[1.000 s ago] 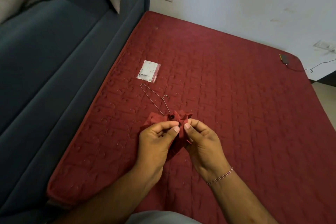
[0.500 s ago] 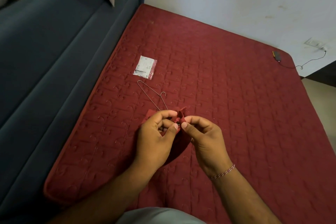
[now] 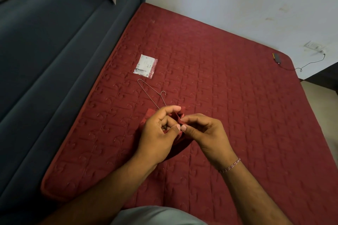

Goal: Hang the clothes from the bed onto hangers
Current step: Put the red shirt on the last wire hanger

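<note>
Fingers (image 3: 177, 127) of both the left hand (image 3: 157, 139) and right hand (image 3: 204, 133) curl, pinching a bunched red garment (image 3: 178, 141) near the bed's (image 3: 237, 115) left edge. Best work the fabric open before reaching the wire hanger (image 3: 151, 95) lying just beyond. A flat plastic packet (image 3: 145, 66) lies farther up; contents unclear.

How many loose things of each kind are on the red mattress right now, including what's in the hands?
Wire hanger: 1
Red garment, pinched by left hand and right hand: 1
Plastic packet: 1
Small dark device with cable: 1
Total: 4
</note>
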